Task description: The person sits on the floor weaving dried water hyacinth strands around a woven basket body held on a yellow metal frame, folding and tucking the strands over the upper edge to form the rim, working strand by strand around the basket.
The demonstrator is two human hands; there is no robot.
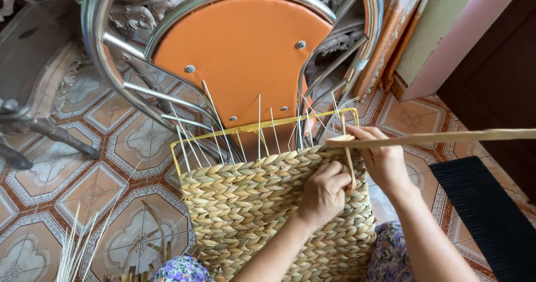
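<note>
Loose stalks (75, 248) on the tiled floor (111, 142) at left. Half-woven basket (251, 204) on a yellow wire frame (262, 127), propped before an orange chair (240, 53). Left hand (324, 195) curled against the weave; right hand (382, 159) pinching 1 flat strand (435, 138). Likely risks: strand kinking or splitting under a hard pull, thin upright spokes (259, 123) snapping, rows loosening.

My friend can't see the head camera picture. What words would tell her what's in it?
Two hands weave a straw-coloured basket on a yellow wire frame: the left hand presses the weave, the right hand pulls a long strand. Behind lies an overturned orange chair on patterned tiles.
</note>
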